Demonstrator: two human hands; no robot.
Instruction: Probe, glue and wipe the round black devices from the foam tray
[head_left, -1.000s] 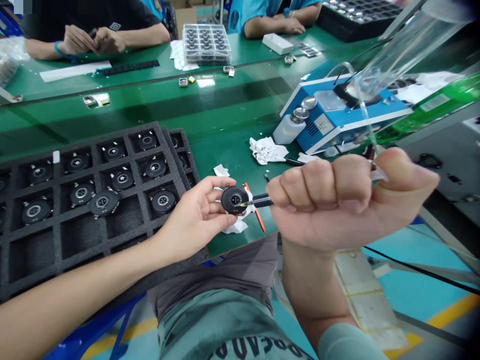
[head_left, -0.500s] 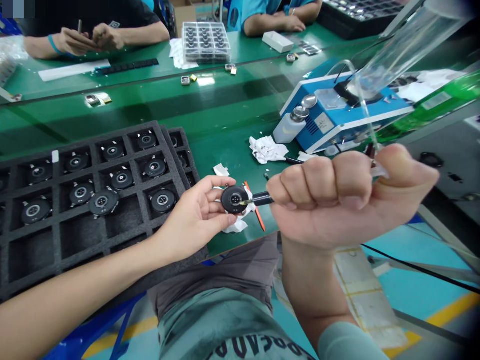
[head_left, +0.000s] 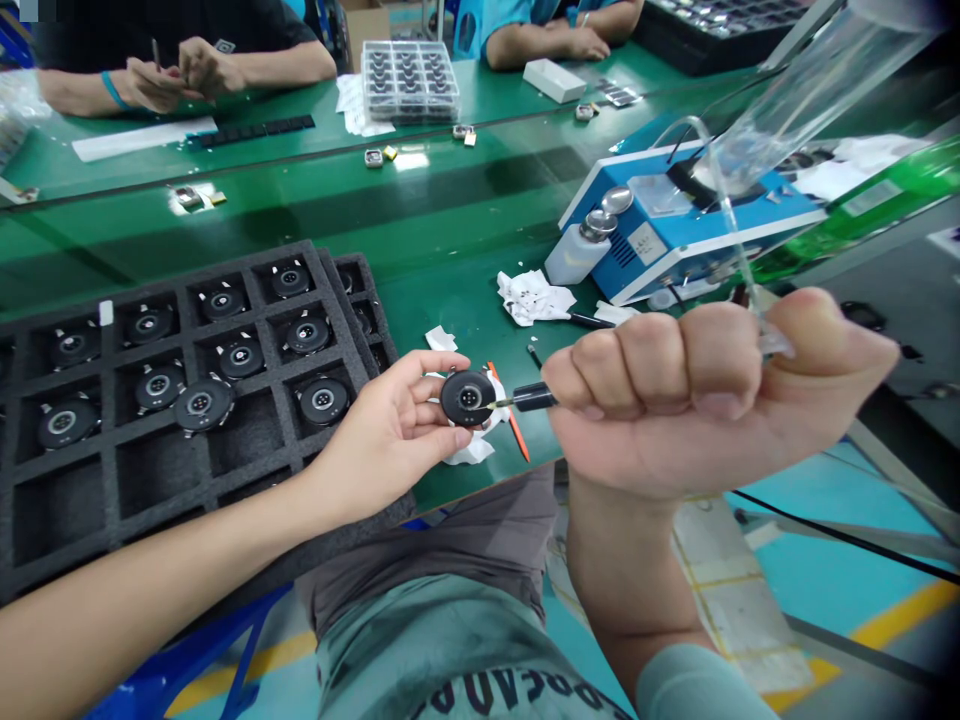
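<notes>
Between the fingers and thumb of my left hand [head_left: 397, 425] is a round black watch case [head_left: 459, 392], its back with a ring of small contacts facing up. My right hand [head_left: 690, 395] is wrapped round a dark-handled screwdriver [head_left: 534, 397], whose thin metal tip reaches over the right part of the case back; whether it touches cannot be made out. To the left, a grey foam tray [head_left: 217, 510] holds several similar round cases in its compartments. One case [head_left: 204, 404] rests on top of the dividers.
A blue machine [head_left: 675, 235] stands at the right behind a white pump bottle [head_left: 577, 250]. Crumpled paper [head_left: 534, 298] and an orange stick [head_left: 518, 437] lie nearby. Across the green bench, a person's hands [head_left: 184, 75] and a clear compartment box [head_left: 410, 85] are visible.
The screwdriver and my right hand have shifted slightly right, and more of the screwdriver's shaft shows. My left hand still holds the watch case in nearly the same place.
</notes>
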